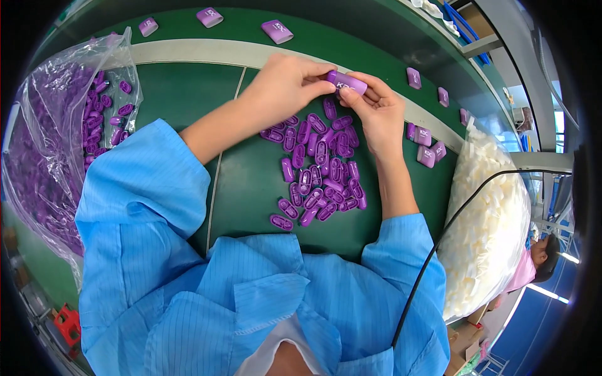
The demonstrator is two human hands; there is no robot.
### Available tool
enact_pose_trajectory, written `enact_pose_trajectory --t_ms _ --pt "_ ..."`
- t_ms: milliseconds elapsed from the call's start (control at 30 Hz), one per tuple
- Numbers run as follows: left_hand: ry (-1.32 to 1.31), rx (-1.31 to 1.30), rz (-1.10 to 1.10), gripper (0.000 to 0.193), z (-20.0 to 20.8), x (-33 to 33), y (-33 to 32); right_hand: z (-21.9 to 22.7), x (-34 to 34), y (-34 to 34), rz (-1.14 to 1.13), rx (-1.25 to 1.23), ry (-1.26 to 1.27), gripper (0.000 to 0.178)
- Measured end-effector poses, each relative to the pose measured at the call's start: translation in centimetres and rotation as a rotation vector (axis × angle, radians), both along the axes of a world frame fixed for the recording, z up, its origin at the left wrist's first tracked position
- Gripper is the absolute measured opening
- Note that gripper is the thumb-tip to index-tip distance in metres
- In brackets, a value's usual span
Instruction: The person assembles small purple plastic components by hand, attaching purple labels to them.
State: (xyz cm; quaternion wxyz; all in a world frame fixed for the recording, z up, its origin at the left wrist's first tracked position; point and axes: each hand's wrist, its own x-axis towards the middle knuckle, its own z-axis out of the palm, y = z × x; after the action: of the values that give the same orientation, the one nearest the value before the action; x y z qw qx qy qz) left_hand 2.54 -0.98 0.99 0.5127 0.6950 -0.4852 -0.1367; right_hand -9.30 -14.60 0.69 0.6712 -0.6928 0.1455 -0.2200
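Over the far part of the table, both my hands meet at a small lilac plastic case (355, 84) with white lettering. My right hand (384, 116) grips its right side between thumb and fingers. At its left end sits a darker purple oval end cap (332, 76), pinched by my left hand (283, 83) between thumb and forefinger. Whether the cap is fully seated in the case I cannot tell. Below my hands lies a loose pile of purple oval caps (315, 178), some with their hollow side up.
A clear plastic bag (47, 119) with many purple caps spreads at the left. More lilac cases lie along the green strip (238, 26) beyond a pale rail (188, 52), and several cases (426, 155) at the right. A bulging bag of cream pieces (488, 232) and a black cable (433, 254) are at right.
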Motion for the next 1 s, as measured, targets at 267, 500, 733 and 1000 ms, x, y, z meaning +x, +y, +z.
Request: enact_pose_trajectory --t_ms 267,500,733,1000 --pt "-0.398 -0.136 0.173 0.029 -1.5 -1.5 -0.5 -0.2 0.1 1.2 -0.107 -0.202 -0.061 0.024" --pt "-0.256 -0.035 0.107 0.027 0.7 -1.4 -0.1 0.4 -0.4 0.5 -0.051 -0.049 -0.076 0.026" --pt "-0.296 -0.148 0.148 0.022 -0.9 -2.0 -0.4 -0.3 0.0 1.1 -0.056 -0.058 -0.135 0.025" --pt "-0.395 0.062 0.092 0.023 -0.6 -0.4 -1.2 -0.4 0.4 -0.3 -0.150 -0.502 -0.037 0.026"
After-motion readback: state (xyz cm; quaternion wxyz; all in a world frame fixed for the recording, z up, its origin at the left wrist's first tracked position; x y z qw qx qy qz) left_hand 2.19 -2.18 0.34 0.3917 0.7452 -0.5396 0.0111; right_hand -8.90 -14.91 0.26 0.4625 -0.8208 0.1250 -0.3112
